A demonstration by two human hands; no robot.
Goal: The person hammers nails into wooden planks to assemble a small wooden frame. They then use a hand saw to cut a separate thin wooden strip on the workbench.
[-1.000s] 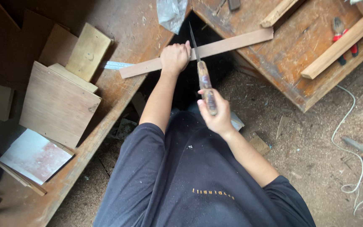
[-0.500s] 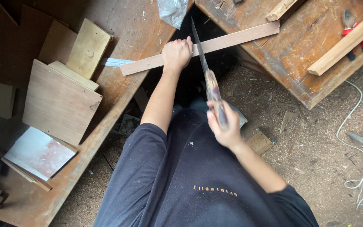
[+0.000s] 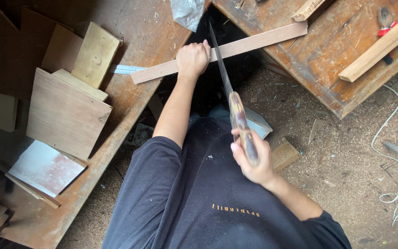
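Handsaw (image 3: 229,92) with wooden handle: I am gripping the handle in my right hand (image 3: 253,159), fingers wrapped tight around it, the blade reaching away from me and crossing the long wooden strip (image 3: 236,48) just right of my left hand (image 3: 192,59). I am pressing that left hand down on the strip, fingers curled over its far edge. Strip: it is bridging the dark gap between the left desk (image 3: 143,27) and the right desk (image 3: 337,60), one end resting on each. A metal ruler (image 3: 124,69) is lying at the strip's left end. Board offcuts (image 3: 67,113) are lying on the left desk; sawdust is covering the floor (image 3: 346,157).
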